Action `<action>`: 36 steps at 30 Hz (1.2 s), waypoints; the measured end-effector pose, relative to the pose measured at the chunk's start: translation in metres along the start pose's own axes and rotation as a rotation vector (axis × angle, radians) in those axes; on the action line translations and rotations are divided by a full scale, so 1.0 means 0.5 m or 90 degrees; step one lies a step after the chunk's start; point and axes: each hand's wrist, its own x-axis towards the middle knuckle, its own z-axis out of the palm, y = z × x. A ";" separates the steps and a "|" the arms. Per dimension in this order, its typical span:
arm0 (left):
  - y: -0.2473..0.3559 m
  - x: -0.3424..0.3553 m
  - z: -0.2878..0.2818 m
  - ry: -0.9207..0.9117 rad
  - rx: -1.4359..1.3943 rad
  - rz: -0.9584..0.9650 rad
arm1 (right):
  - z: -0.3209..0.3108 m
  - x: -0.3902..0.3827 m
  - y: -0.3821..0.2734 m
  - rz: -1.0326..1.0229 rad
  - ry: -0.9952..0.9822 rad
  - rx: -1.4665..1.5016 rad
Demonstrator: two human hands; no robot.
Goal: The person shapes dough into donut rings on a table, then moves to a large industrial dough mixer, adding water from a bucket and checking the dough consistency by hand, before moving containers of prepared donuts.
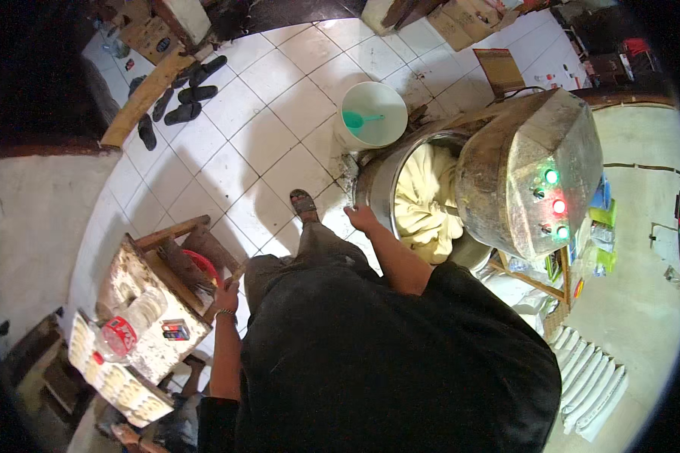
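My right hand [362, 218] is beside the near-left rim of a large metal mixer bowl [378, 185]. Its fingers are curled in, and whether they grip anything is hidden. Pale dough [425, 204] lies heaped in the bowl, partly under the mixer's worn metal housing [529, 166] with its lit green and red lamps. Low on my left, my left hand [226, 295] is closed next to the corner of a worn wooden table [147, 279]. A thin light-coloured tip shows above its fingers, too small to name.
A white bucket [370, 94] with a green dipper [361, 119] stands beyond the bowl. Black sandals [183, 113] lie by a wooden beam at far left. The table bears a plastic bottle [119, 336]. Stacked white sacks [591, 381] sit at right. Another person's limb [126, 436] shows at lower left.
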 end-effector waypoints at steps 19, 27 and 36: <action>-0.007 0.009 0.115 -0.173 0.154 0.140 | -0.084 -0.492 0.574 0.300 -0.068 0.029; -0.228 -0.084 0.118 -0.231 -0.002 -0.205 | 0.015 -0.655 0.720 0.235 0.074 0.178; -0.160 -0.018 0.163 -0.144 -0.043 0.071 | -0.218 -0.488 0.512 0.113 0.042 0.131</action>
